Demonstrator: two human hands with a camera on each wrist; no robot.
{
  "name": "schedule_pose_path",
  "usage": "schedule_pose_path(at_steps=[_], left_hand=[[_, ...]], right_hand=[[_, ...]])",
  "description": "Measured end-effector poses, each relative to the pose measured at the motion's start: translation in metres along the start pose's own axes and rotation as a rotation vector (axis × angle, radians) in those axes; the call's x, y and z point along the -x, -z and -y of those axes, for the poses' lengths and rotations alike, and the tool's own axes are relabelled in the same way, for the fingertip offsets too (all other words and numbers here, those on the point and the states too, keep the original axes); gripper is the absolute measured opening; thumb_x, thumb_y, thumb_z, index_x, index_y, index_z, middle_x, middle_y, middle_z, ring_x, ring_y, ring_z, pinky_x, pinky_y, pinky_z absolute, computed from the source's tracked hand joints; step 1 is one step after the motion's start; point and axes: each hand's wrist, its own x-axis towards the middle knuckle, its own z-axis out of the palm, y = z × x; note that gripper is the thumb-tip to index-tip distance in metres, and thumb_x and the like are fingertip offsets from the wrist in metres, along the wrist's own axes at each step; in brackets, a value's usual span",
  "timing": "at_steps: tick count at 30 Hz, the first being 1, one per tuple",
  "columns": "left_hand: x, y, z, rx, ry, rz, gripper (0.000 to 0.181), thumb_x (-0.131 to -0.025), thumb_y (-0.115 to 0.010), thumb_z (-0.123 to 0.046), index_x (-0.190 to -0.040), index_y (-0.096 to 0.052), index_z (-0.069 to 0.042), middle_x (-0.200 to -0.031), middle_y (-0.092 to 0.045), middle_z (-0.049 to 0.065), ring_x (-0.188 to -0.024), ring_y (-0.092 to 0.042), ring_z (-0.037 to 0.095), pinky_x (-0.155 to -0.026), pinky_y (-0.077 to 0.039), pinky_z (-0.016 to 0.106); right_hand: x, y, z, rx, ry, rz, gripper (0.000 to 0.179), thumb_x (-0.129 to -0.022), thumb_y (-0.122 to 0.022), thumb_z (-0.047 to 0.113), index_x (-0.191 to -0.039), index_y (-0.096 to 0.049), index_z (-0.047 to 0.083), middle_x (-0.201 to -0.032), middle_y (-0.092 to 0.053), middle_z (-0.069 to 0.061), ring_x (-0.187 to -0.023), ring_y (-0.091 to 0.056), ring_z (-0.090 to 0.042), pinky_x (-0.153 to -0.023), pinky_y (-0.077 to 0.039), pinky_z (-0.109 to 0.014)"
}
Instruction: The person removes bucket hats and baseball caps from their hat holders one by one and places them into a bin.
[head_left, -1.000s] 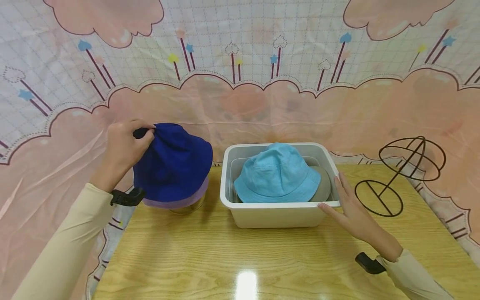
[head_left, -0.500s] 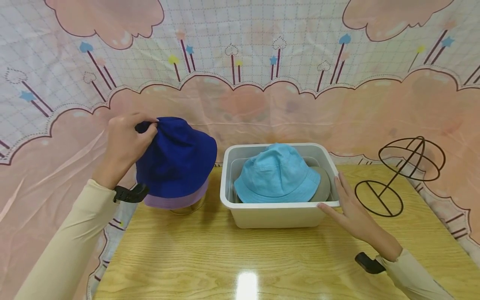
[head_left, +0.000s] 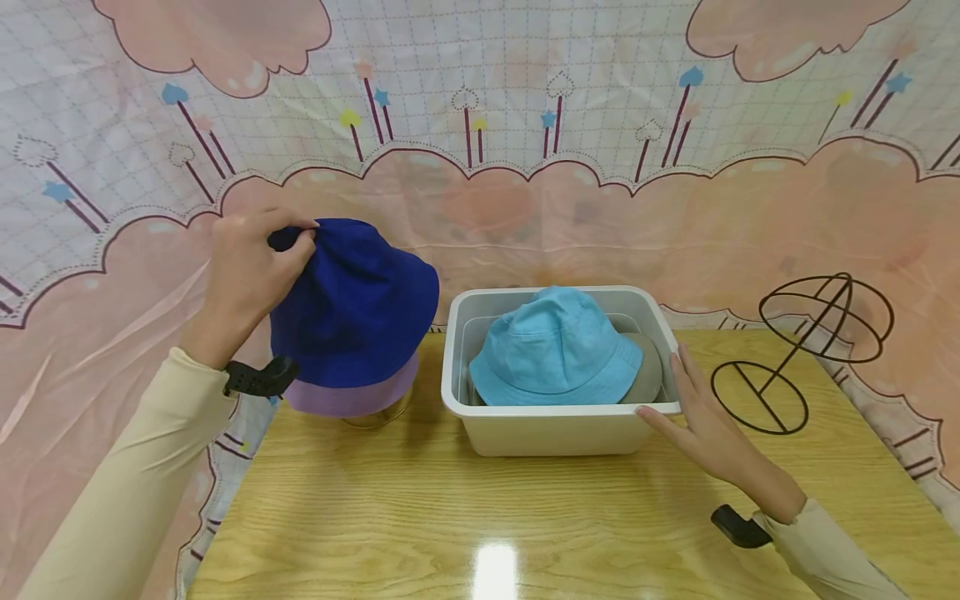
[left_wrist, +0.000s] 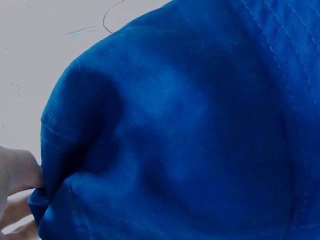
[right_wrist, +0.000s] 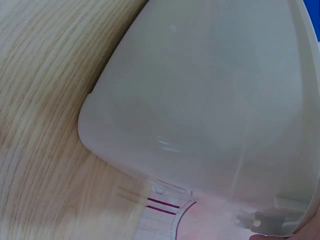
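My left hand (head_left: 251, 258) pinches the crown of a dark blue bucket hat (head_left: 360, 308) between thumb and fingers at the left of the head view. Below its brim shows a lilac hat (head_left: 356, 397) on a stand with a gold wire base (head_left: 378, 414). In the left wrist view the blue cloth fills most of the frame, with my fingers (left_wrist: 20, 172) at its left edge. My right hand (head_left: 705, 421) rests with straight fingers on the right front corner of a white bin (head_left: 558, 432). Inside lies a light blue bucket hat (head_left: 555, 350) over a grey-beige hat (head_left: 647, 367).
A black wire hat stand (head_left: 780, 375) stands on the wooden table (head_left: 420, 517), to the right of the bin. A printed cloth backdrop (head_left: 495, 208) hangs behind and along the sides. The bin's outer wall (right_wrist: 200, 100) fills the right wrist view.
The left hand has lifted the dark blue hat upward, and more of the lilac hat's brim shows below it. The right hand and the bin have stayed still.
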Motion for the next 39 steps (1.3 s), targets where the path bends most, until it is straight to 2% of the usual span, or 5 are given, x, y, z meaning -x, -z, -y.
schedule_pose_path(at_steps=[8,15,23,30,39], left_hand=[[-0.005,-0.002,-0.015,0.006,0.007,0.002,0.013,-0.081,-0.062,-0.004,-0.083,-0.074,0.0,-0.087,-0.07,0.013,-0.087,-0.063,0.029,-0.075,-0.042,0.037],[-0.011,-0.005,-0.023,0.034,-0.045,-0.031,0.012,-0.08,-0.063,-0.001,-0.083,-0.074,-0.002,-0.085,-0.07,0.011,-0.083,-0.063,0.029,-0.07,-0.037,0.027],[-0.019,-0.002,-0.035,0.047,-0.079,-0.06,0.013,-0.079,-0.062,-0.002,-0.08,-0.075,-0.003,-0.085,-0.071,0.01,-0.084,-0.065,0.027,-0.075,-0.042,0.031],[-0.022,0.0,-0.052,-0.026,-0.111,-0.003,0.014,-0.084,-0.062,-0.007,-0.088,-0.075,-0.003,-0.091,-0.069,0.012,-0.087,-0.063,0.029,-0.077,-0.045,0.041],[-0.033,-0.008,-0.073,0.081,-0.154,0.022,0.014,-0.085,-0.061,-0.005,-0.088,-0.074,-0.002,-0.089,-0.067,0.012,-0.086,-0.06,0.026,-0.081,-0.046,0.039]], right_hand=[[-0.001,0.0,0.0,0.004,0.002,-0.008,0.091,-0.093,-0.057,0.039,-0.151,0.005,0.005,-0.156,0.017,-0.01,-0.14,0.0,-0.044,-0.094,-0.02,-0.073],[-0.001,0.0,-0.001,0.004,0.002,-0.003,0.091,-0.093,-0.057,0.039,-0.151,0.005,0.004,-0.156,0.017,-0.01,-0.14,0.001,-0.043,-0.095,-0.019,-0.073],[0.0,0.001,0.0,0.01,-0.004,-0.002,0.091,-0.093,-0.057,0.039,-0.151,0.004,0.004,-0.156,0.016,-0.01,-0.139,-0.001,-0.045,-0.094,-0.02,-0.073],[0.0,0.0,0.0,0.003,0.0,0.005,0.091,-0.093,-0.057,0.039,-0.151,0.005,0.005,-0.156,0.017,-0.009,-0.14,0.001,-0.044,-0.094,-0.019,-0.073],[-0.001,0.0,0.002,0.003,0.0,-0.001,0.091,-0.093,-0.057,0.039,-0.151,0.004,0.004,-0.156,0.017,-0.01,-0.14,-0.001,-0.045,-0.094,-0.02,-0.073]])
